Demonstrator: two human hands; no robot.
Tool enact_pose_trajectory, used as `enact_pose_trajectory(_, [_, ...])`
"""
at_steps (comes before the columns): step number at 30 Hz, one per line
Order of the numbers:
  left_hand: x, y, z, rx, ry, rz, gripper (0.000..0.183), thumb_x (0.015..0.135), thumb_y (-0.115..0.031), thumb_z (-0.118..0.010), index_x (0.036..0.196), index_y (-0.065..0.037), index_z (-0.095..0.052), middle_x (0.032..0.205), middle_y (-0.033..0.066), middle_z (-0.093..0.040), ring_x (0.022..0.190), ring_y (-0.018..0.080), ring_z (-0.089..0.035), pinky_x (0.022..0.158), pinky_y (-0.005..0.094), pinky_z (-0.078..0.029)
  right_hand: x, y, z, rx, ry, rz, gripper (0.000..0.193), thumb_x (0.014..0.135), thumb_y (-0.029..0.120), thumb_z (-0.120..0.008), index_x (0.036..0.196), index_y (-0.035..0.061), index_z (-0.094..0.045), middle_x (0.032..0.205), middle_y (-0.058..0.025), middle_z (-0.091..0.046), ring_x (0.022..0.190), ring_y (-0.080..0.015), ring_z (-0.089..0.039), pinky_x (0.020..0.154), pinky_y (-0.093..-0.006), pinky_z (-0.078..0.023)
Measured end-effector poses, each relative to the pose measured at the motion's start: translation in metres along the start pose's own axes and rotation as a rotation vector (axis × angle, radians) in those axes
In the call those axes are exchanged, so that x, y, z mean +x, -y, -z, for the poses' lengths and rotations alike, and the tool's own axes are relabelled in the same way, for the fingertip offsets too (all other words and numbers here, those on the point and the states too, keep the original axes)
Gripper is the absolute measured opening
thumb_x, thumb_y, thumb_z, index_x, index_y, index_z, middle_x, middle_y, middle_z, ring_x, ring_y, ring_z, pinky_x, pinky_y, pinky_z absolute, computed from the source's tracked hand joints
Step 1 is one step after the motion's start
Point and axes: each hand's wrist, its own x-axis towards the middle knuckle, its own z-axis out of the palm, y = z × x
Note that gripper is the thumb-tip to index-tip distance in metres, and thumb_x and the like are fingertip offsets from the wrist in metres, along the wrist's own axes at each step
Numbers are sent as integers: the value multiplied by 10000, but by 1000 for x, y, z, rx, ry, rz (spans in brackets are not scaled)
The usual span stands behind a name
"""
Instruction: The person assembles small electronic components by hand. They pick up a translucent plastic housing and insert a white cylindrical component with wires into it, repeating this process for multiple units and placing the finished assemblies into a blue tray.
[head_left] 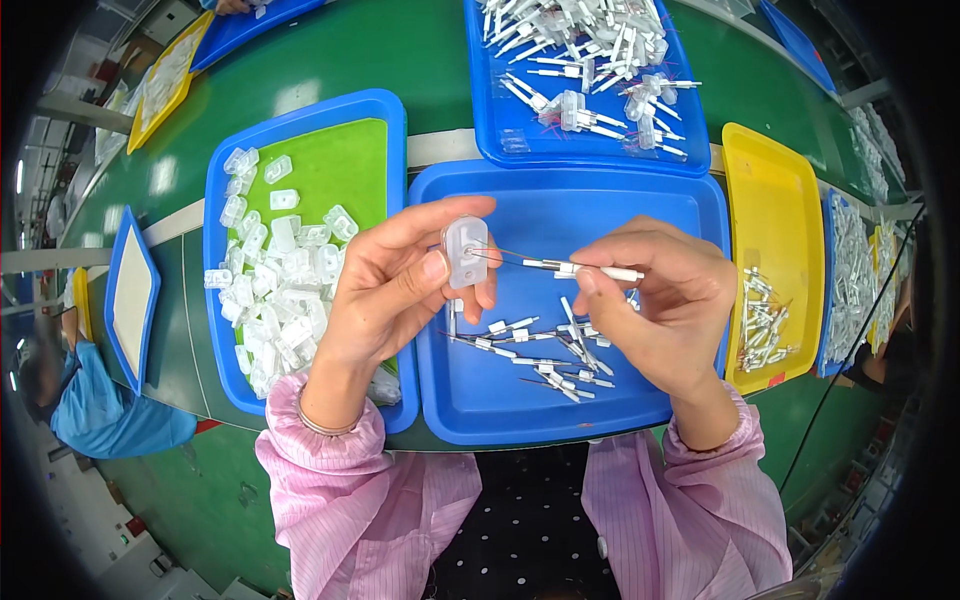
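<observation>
My left hand (400,270) pinches a translucent plastic housing (465,252), rounded at its top, between thumb and fingers. Level with it, my right hand (660,290) grips a white stick-like wired part (560,267), its thin wires pointing left. Those wires reach the small hole in the housing's face; whether they pass through it I cannot tell. Both hands are above a blue tray (470,425), where several similar white wired parts (570,375) lie loose.
At left, a blue tray (398,130) with a green bottom holds a pile of clear housings (285,290). Housings with wired parts fill another blue tray (480,100) behind. A yellow tray (770,180) at right holds more wired parts. Someone in blue clothing (115,405) is at far left.
</observation>
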Motion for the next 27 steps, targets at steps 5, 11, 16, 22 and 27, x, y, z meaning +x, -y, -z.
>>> enact_pose_trajectory(5, [-1,-1,0,24,-10,-25,395,867,-109,-497,1213,63,-418,960,175,-562,774,216,-586,584,286,-508,1,6,6,-130,100,23,126,663,-88,-638,779,-39,-633,656,-82,-592,540,-83,-561,458,-183,-441])
enact_pose_trajectory(11, [-1,0,-1,89,-8,-57,381,864,-111,-499,1201,55,-435,939,185,-547,747,220,-576,553,286,-498,-2,7,4,-19,85,-108,98,678,-68,-637,771,-41,-625,650,-69,-597,537,-77,-563,448,-175,-444])
enact_pose_trajectory(16, [0,0,-1,101,47,-68,377,858,-97,-508,1182,86,-443,934,178,-542,753,216,-578,561,292,-504,5,22,4,231,-34,-552,63,718,-52,-618,779,-62,-609,686,-82,-617,534,-80,-572,441,-180,-455])
enact_pose_trajectory(22, [0,-2,-2,133,29,-79,365,854,-81,-507,1169,95,-453,932,174,-535,748,209,-574,568,288,-502,-6,15,-2,34,-13,-284,72,689,-47,-639,753,-41,-607,641,-68,-607,502,-68,-563,406,-186,-443])
enact_pose_trajectory(27, [1,-3,-1,305,25,-100,325,843,-44,-504,1136,97,-486,936,170,-535,752,198,-574,586,281,-505,-9,16,-4,-170,40,-47,103,659,-68,-647,745,-27,-607,595,-62,-575,474,-66,-536,408,-184,-413])
